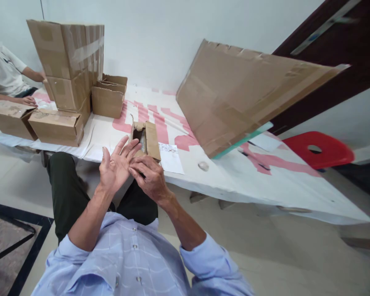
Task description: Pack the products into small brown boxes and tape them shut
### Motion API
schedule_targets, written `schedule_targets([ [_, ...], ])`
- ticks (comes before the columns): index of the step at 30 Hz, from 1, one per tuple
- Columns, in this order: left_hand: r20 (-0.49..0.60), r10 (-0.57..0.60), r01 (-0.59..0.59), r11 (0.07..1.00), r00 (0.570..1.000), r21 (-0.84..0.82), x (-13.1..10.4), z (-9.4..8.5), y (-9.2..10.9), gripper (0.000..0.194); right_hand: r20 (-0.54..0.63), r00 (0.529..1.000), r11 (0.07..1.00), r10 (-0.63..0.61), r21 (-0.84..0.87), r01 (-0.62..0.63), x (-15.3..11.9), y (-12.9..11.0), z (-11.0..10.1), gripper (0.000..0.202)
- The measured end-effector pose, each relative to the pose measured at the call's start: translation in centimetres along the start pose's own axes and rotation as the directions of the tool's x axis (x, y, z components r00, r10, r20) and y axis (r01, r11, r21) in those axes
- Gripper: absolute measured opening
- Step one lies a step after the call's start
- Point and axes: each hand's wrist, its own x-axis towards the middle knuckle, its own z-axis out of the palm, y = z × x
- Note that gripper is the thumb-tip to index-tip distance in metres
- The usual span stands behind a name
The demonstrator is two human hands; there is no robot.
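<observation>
Palm up and fingers spread, my left hand [114, 169] is over my lap in front of the table edge. My right hand [150, 176] has thumb and fingertips pinched together beside the little-finger side of that palm. Whether anything small is in the pinch is too fine to make out. Just beyond both hands, at the table's front edge, is a small open cardboard box [153, 142]. Its dark inside shows something clear and shiny, partly hidden by my hands. To its right lies a white sheet of paper [172, 161] with small printed drawings.
Stacked cardboard cartons [69, 53] stand at the left, near an open carton [107, 100]. A large cardboard panel [243, 94] leans at the right. A small clear round object [203, 166] lies on the white-covered table [234, 181]. Another person [9, 74] sits far left; a red stool [323, 150] is right.
</observation>
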Motion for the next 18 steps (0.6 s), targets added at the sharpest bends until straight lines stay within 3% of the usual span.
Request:
schedule_targets([
  [3, 0.049, 0.020, -0.027, 0.991, 0.999, 0.133, 0.2, -0.7, -0.3, 0.076, 0.022, 0.996, 0.991, 0.090, 0.095, -0.092, -0.1, -0.1, -0.3, 0.025],
  [5, 0.010, 0.116, -0.112, 0.926, 0.993, 0.359, 0.5, -1.7, -0.3, 0.071, -0.029, 0.987, 0.979, 0.158, 0.138, -0.152, -0.1, 0.2, -0.8, 0.023],
  [7, -0.047, 0.298, -0.196, 0.731, 0.953, 0.654, 1.2, -3.0, -0.4, 0.071, -0.135, 0.967, 0.974, 0.217, 0.093, -0.205, 0.0, 1.3, -1.2, 0.022],
  [10, -0.020, 0.498, -0.178, 0.347, 0.867, 0.921, 2.9, -4.6, -0.6, 0.080, -0.262, 0.932, 0.958, 0.250, -0.071, -0.277, 0.1, 3.9, -1.3, 0.015],
  [13, 0.019, 0.481, -0.119, 0.178, 0.877, 0.977, 5.0, -5.4, -1.1, 0.080, -0.249, 0.931, 0.934, 0.269, -0.170, -0.315, -0.1, 6.7, -0.5, 0.011],
  [17, -0.077, 0.314, 0.026, 0.165, 0.946, 0.986, 7.3, -5.6, -1.5, 0.026, -0.183, 0.943, 0.937, 0.279, -0.164, -0.309, -0.5, 8.8, 0.8, 0.014],
  [18, -0.087, 0.278, 0.040, 0.171, 0.957, 0.984, 7.6, -5.6, -1.5, 0.021, -0.179, 0.943, 0.937, 0.279, -0.162, -0.308, -0.5, 8.9, 0.9, 0.014],
])
